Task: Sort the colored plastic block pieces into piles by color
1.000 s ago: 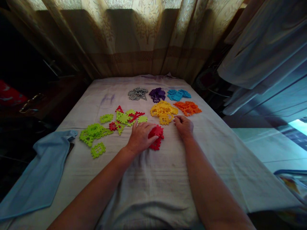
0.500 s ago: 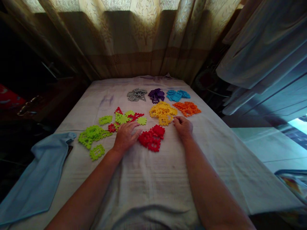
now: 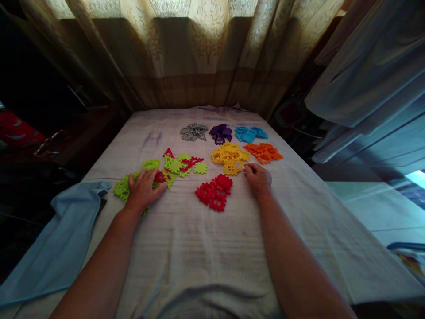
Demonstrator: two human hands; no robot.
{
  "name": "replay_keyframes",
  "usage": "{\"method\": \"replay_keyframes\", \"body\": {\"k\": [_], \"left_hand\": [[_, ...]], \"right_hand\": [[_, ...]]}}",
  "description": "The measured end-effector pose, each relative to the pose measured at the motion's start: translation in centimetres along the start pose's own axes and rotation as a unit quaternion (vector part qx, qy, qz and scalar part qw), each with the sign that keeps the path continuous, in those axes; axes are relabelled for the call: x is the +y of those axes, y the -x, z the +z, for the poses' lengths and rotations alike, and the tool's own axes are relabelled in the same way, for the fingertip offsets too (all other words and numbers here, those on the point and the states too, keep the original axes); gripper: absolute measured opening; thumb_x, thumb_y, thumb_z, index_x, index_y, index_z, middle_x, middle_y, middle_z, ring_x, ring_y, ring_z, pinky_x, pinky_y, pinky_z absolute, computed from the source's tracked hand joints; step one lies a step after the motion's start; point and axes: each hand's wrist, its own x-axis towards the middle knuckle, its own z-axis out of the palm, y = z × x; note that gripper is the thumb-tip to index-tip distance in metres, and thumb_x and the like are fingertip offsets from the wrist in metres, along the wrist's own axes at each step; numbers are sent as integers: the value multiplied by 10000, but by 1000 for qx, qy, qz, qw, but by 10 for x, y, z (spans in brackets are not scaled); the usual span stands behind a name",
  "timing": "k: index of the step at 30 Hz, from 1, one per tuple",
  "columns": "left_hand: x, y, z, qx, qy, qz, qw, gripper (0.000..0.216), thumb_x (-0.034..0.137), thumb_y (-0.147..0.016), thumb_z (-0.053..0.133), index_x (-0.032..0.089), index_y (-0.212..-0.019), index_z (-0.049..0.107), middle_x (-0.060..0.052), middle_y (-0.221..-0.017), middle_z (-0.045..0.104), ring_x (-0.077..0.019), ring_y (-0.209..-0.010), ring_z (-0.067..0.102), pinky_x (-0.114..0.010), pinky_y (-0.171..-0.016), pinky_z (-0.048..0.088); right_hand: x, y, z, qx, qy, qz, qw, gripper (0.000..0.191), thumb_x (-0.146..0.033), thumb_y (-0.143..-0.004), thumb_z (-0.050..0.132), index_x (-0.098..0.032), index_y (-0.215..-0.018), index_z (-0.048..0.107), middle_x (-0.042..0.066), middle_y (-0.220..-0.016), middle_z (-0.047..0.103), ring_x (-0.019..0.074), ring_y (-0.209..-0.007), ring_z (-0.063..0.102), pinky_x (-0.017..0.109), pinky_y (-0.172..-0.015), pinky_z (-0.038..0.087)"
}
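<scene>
My left hand [image 3: 142, 189] lies palm down with its fingers spread, over the lime green building pieces [image 3: 122, 188] at the left, covering part of them. Just beyond its fingertips, red and lime green pieces [image 3: 175, 165] are mixed together. My right hand [image 3: 258, 178] rests on the cloth as a loose fist, and nothing shows in its fingers. Its knuckles are close beside the yellow pieces [image 3: 229, 154]. Between my two hands sits a pile of red pieces [image 3: 215, 191] with notched edges.
Farther back lie grey pieces [image 3: 194, 132], purple pieces [image 3: 221, 133] and blue pieces [image 3: 249, 133], with orange pieces [image 3: 264, 153] at the right. A light blue cloth [image 3: 71, 230] hangs over the left edge of the covered table [image 3: 199, 261]. Curtains [image 3: 206, 75] close off the far side.
My left hand has moved left, from beside the red pile to over the lime green pieces. The right hand stays by the yellow pieces. The view has shifted slightly.
</scene>
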Motion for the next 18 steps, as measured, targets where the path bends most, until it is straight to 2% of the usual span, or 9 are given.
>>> {"method": "replay_keyframes", "body": {"k": [8,14,18], "left_hand": [[1,2,-1,37,4,3,999,450,455,-884,508,239,-1267,604,-131,-1294,672,-340,-1243,559,-619,-1163,186],[0,-2,-6,138,42,-62,988,455,447,-880,526,228,-1275,581,-128,-1288,666,-312,-1218,583,-512,-1127,324],[5,-2,-6,153,114,-77,979,478,447,-885,517,213,-1299,568,-116,-1295,658,-269,-1207,602,-419,-1061,435]], "right_hand": [[-4,1,-1,-13,11,13,1000,268,-376,-833,559,-231,-958,746,39,-838,771,219,-791,710,356,-804,552],[-1,0,0,-3,18,3,1000,249,-377,-825,564,-250,-939,747,22,-820,770,217,-790,706,355,-799,550],[2,-2,1,-5,13,-6,1000,254,-391,-831,566,-261,-945,753,16,-811,768,209,-777,701,338,-779,554]]}}
